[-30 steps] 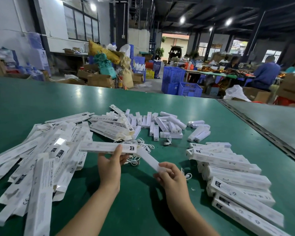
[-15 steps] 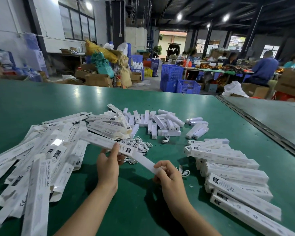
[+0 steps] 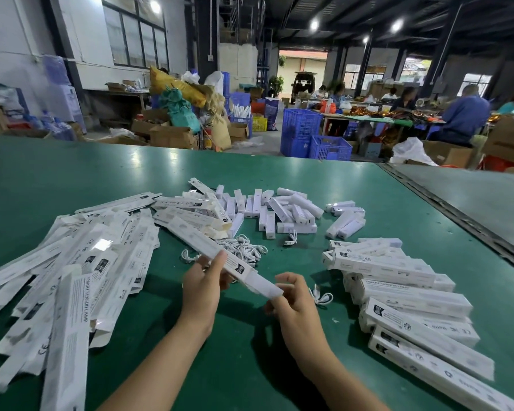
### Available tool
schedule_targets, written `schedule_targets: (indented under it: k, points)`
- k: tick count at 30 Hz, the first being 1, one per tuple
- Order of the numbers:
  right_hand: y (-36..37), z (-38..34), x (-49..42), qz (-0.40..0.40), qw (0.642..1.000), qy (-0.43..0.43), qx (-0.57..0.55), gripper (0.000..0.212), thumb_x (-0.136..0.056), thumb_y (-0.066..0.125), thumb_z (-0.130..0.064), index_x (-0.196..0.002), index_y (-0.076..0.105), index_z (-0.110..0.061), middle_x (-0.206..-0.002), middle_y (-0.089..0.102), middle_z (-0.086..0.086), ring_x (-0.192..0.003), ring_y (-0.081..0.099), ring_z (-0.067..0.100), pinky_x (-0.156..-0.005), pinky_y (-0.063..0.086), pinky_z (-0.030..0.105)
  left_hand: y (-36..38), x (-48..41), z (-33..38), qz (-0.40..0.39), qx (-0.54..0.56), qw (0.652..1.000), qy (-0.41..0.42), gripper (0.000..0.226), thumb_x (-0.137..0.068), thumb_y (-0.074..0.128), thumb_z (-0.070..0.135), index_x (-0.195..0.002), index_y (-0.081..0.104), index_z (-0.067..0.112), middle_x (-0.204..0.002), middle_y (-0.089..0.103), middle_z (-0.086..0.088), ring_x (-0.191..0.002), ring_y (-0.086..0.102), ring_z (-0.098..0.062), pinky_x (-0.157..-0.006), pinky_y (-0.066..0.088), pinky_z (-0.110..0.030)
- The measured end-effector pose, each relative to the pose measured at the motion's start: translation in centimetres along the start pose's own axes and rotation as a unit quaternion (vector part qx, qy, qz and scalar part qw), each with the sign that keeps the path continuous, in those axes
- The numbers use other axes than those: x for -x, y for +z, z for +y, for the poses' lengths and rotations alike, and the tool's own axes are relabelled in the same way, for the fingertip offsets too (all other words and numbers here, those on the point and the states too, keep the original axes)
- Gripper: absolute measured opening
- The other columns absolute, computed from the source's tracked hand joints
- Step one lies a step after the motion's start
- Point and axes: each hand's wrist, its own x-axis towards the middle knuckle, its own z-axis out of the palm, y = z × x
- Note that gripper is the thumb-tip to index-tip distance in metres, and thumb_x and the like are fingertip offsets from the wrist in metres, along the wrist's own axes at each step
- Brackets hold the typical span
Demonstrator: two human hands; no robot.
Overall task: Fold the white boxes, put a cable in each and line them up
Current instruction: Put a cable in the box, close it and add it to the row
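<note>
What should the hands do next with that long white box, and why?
Probably the right hand pushes the plain white piece into the box, since it sticks out of the box's open near end while the left hand grips the middle.

Bare left forearm (image 3: 163, 348) and bare right forearm (image 3: 321, 363), slim and smooth, uncovered right down to the lower edge of view; bare left hand (image 3: 201, 289), narrow at the wrist, with long slender fingers; bare right hand (image 3: 297, 311) of like build, knuckles faintly marked; nails too small to judge; shoulders and clothing out of frame.
</note>
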Motion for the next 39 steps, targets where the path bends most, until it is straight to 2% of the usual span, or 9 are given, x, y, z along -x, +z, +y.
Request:
schedule_targets:
  k: [3, 6, 10, 15, 19, 23, 28, 35, 39]
  points:
    - [-0.2, 0.5, -0.3, 0.042, 0.995, 0.036, -0.085, 0.021, -0.09, 0.065, -0.007, -0.104, 0.053, -0.017, -0.102, 0.062, 0.011, -0.08, 0.073, 0.023, -0.078, 0.059, 0.039, 0.5, 0.5, 0.4, -0.021, 0.036, 0.999, -0.007, 0.013, -0.095, 0.064, 0.023, -0.098, 0.066, 0.011, -0.076, 0.072, -0.006, -0.059, 0.062, -0.014, -0.055, 0.05, -0.025]
    - [-0.5, 0.7, -0.8, 0.099, 0.983, 0.062, -0.144, 0.018, -0.085, 0.071, -0.006, -0.098, 0.059, -0.01, -0.095, 0.065, 0.013, -0.079, 0.073, 0.023, -0.072, 0.058, 0.03, 0.9, 1.1, 0.7, -0.044, 0.056, 0.997, -0.006, 0.008, -0.096, 0.063, 0.018, -0.099, 0.066, 0.011, -0.078, 0.075, -0.008, -0.061, 0.065, -0.015, -0.059, 0.054, -0.024]
    - [-0.6, 0.5, -0.9, 0.101, 0.98, 0.071, -0.159, 0.013, -0.082, 0.074, -0.002, -0.09, 0.065, -0.006, -0.085, 0.066, 0.005, -0.076, 0.071, 0.019, -0.069, 0.058, 0.029, 1.1, 1.4, 0.8, -0.055, 0.058, 0.997, -0.001, 0.007, -0.097, 0.06, 0.016, -0.096, 0.066, 0.014, -0.077, 0.075, -0.006, -0.061, 0.065, -0.014, -0.06, 0.055, -0.023]
    - [-0.4, -0.5, -0.4, 0.06, 0.974, 0.087, -0.2, 0.007, -0.09, 0.065, -0.001, -0.095, 0.065, -0.005, -0.088, 0.071, 0.009, -0.072, 0.073, 0.028, -0.055, 0.054, 0.025, 1.2, 1.5, 0.6, -0.069, 0.047, 0.997, 0.0, 0.008, -0.096, 0.062, 0.017, -0.099, 0.068, 0.013, -0.083, 0.077, -0.009, -0.065, 0.069, -0.014, -0.058, 0.055, -0.022]
    - [-0.7, -0.8, -0.3, 0.037, 0.97, 0.091, -0.22, 0.013, -0.091, 0.064, -0.006, -0.103, 0.063, -0.009, -0.098, 0.072, 0.011, -0.067, 0.072, 0.032, -0.057, 0.057, 0.03, 1.3, 1.4, 0.4, -0.072, 0.046, 0.996, -0.008, 0.011, -0.096, 0.062, 0.017, -0.103, 0.068, 0.012, -0.085, 0.077, -0.011, -0.067, 0.07, -0.015, -0.059, 0.055, -0.022]
    - [-0.6, -0.8, -0.3, -0.002, 0.975, 0.075, -0.207, 0.02, -0.089, 0.066, -0.02, -0.109, 0.062, -0.018, -0.103, 0.074, 0.004, -0.071, 0.073, 0.035, -0.059, 0.056, 0.029, 1.3, 1.3, 0.4, -0.074, 0.056, 0.996, -0.014, 0.009, -0.097, 0.06, 0.016, -0.103, 0.067, 0.013, -0.084, 0.077, -0.009, -0.066, 0.07, -0.016, -0.06, 0.056, -0.023]
    - [-0.7, -1.0, -0.1, -0.056, 0.976, 0.071, -0.197, 0.049, -0.07, 0.069, -0.049, -0.115, 0.06, -0.032, -0.111, 0.073, -0.005, -0.076, 0.073, 0.036, -0.062, 0.056, 0.028, 1.3, 1.5, 0.5, -0.089, 0.056, 0.994, -0.03, 0.008, -0.098, 0.059, 0.017, -0.099, 0.067, 0.015, -0.08, 0.076, -0.006, -0.06, 0.066, -0.013, -0.057, 0.054, -0.023]
    - [-0.6, -1.3, 0.3, -0.141, 0.966, 0.084, -0.201, 0.044, -0.074, 0.064, -0.055, -0.117, 0.058, -0.051, -0.128, 0.064, -0.011, -0.069, 0.071, 0.037, -0.062, 0.054, 0.03, 1.0, 1.7, 1.0, -0.134, 0.047, 0.988, -0.059, 0.012, -0.094, 0.061, 0.027, -0.098, 0.068, 0.017, -0.084, 0.075, -0.005, -0.061, 0.065, -0.012, -0.06, 0.054, -0.025]
    - [-0.6, -1.1, 0.4, -0.19, 0.956, 0.082, -0.21, 0.048, -0.084, 0.061, -0.048, -0.13, 0.047, -0.052, -0.146, 0.046, 0.005, -0.069, 0.069, 0.036, -0.065, 0.053, 0.034, 0.8, 1.8, 1.1, -0.176, 0.033, 0.981, -0.07, 0.018, -0.083, 0.068, 0.038, -0.085, 0.077, 0.023, -0.088, 0.076, -0.007, -0.065, 0.066, -0.013, -0.067, 0.052, -0.031]
